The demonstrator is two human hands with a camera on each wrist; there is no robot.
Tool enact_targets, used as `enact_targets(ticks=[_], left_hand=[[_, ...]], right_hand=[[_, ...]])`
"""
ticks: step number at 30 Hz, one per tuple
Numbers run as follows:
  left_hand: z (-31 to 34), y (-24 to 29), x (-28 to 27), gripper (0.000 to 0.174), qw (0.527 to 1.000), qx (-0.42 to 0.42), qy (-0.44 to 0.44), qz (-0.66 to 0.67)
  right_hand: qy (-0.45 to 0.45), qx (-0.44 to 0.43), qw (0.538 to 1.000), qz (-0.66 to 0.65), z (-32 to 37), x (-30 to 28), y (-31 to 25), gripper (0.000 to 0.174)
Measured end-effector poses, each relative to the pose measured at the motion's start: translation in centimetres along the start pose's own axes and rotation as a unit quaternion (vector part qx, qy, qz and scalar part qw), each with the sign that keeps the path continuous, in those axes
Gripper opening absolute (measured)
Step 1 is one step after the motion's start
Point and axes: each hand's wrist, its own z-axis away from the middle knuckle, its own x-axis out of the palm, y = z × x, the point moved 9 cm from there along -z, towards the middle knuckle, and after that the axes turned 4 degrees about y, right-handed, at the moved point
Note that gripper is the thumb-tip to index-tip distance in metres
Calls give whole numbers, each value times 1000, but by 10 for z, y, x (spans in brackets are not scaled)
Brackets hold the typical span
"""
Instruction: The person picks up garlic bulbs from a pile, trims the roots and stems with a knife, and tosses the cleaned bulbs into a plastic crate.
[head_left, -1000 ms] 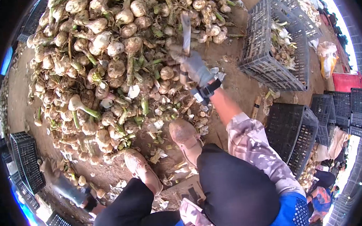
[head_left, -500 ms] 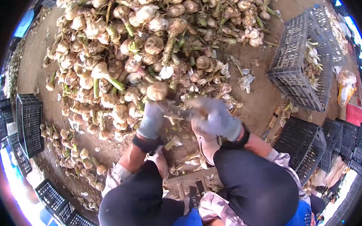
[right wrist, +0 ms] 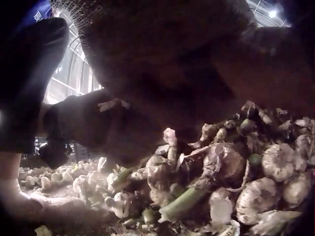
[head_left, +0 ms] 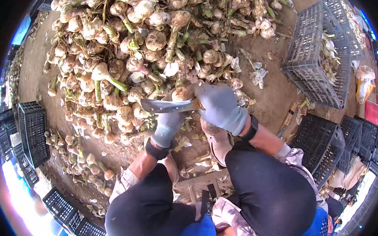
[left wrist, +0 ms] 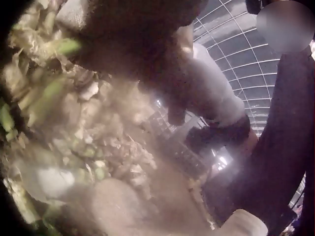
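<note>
One knife (head_left: 165,106), two gloves (head_left: 222,108), two wrist straps (head_left: 251,128), two shoes (head_left: 220,148); garlic bulbs (head_left: 182,94) and overlapping crates (head_left: 32,133) are too many to count exactly.

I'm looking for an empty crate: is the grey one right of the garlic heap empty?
Not empty: garlic shows inside the grey crate, within its slatted walls. How deep, I cannot tell.

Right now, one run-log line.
right hand: grips knife | left hand: holds garlic bulb | knife: blade beside bulb | garlic pile: beyond hands
</note>
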Motion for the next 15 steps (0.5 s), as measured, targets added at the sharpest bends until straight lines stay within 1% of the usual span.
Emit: enact_targets(ticks=[1,2,4,5,6,7,8,9,10,11,12,13,14,15], left_hand=[[1,-15,7,34,997,-46,-56,-27],[4,-15,6,34,997,-48,-55,-30],[7,-4,-3,33,996,-58,-21,57],[11,-9,1,31,999,9,-31,-38],[12,-14,3,31,999,8,-33,-37],[14,-17,8,29,996,11,-62,-69],[18,-22,14,28,991,12,-90,-102],[23,-12,10,24,978,114,-38,-169],[21,-1,8,24,978,115,-41,-168],[12,18,-3,24,997,68,-34,1],[5,34,-12,26,985,19,-28,168],[0,41,-16,33,899,-61,8,433],[0,35,-17,33,898,-59,7,436],[-5,21,-13,35,970,-51,-21,238]], right_hand=[[-8,6,1000,15,-1,0,-2,29],[-7,4,1000,13,0,2,-2,29],[-45,14,999,20,5,12,3,53],[-46,15,999,20,7,17,8,53],[-17,10,1000,-13,9,18,14,48],[11,6,999,-47,10,19,20,44],[9,7,999,-49,13,23,25,44],[44,1,997,-70,16,17,29,38],[81,-5,993,-89,20,11,39,32],[-14,148,989,-28,31,36,101,29],[-107,297,948,32,55,54,158,27],[-105,295,949,32,60,44,162,27],[-37,285,957,30,66,19,162,17],[36,277,960,36,72,-13,159,27]])
